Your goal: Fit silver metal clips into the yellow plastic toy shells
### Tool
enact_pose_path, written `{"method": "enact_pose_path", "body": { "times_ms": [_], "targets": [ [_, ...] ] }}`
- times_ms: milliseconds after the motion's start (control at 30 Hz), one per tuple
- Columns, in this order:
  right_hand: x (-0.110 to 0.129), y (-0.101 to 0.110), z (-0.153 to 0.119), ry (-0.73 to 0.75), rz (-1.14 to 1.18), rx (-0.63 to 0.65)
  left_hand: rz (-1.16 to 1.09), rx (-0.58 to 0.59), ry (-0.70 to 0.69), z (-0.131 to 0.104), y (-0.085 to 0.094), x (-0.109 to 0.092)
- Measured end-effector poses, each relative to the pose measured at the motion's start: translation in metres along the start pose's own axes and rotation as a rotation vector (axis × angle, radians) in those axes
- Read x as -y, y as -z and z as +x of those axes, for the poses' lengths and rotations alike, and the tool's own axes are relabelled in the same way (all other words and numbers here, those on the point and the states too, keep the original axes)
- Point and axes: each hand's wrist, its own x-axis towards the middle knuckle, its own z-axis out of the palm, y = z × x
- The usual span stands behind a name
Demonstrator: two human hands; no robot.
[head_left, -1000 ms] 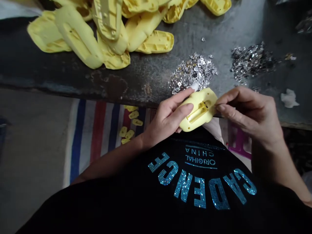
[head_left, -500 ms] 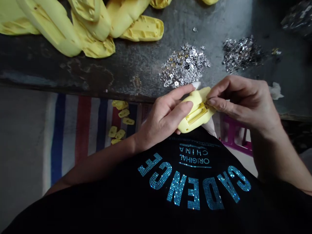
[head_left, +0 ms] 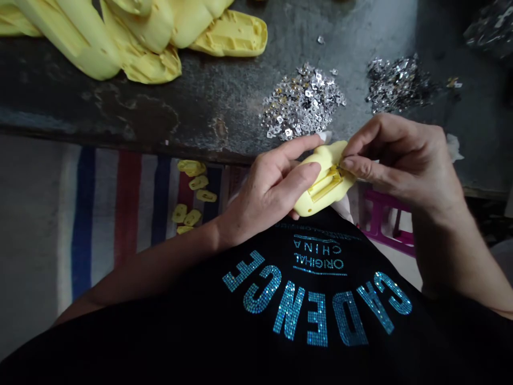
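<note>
Close to my body, just off the table's front edge, my left hand (head_left: 276, 179) is wrapped round a yellow plastic housing (head_left: 325, 195). Its thumb presses on the top face, beside a rectangular recess. At the housing's right end, my right hand (head_left: 395, 155) pinches thumb and forefinger together against the recess's edge. Whatever is between those fingertips is too small and covered to name. Beyond my hands, a pile of small shiny metal contact pieces (head_left: 306, 101) lies on the dark table (head_left: 224, 96). A white wrap shows on a left fingertip.
Several larger yellow plastic shells (head_left: 234, 35) are heaped at the back left. A second pile of metal pieces (head_left: 401, 83) and a clear plastic bag (head_left: 491, 29) lie to the right. Below are small yellow parts (head_left: 192, 168) on a striped sheet (head_left: 128, 208) and a magenta plastic stool (head_left: 387, 219).
The view has shifted slightly, so the table and the striped sheet sit a little higher and further left. Both hands keep the same hold on the yellow housing.
</note>
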Motion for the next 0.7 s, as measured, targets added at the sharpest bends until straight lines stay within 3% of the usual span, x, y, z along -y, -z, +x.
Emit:
{"method": "enact_pose_path", "body": {
  "times_ms": [200,467,700],
  "targets": [
    [-0.001,-0.003,0.002,0.03,-0.029,-0.004,-0.021,-0.006,-0.016,0.001,-0.004,-0.002],
    [-0.004,-0.008,-0.002,0.089,-0.177,-0.106,-0.013,-0.024,-0.013,0.004,-0.007,-0.004],
    [-0.003,-0.011,-0.015,0.105,-0.114,-0.215,-0.012,-0.047,0.001,0.006,-0.006,-0.001]
  ]
}}
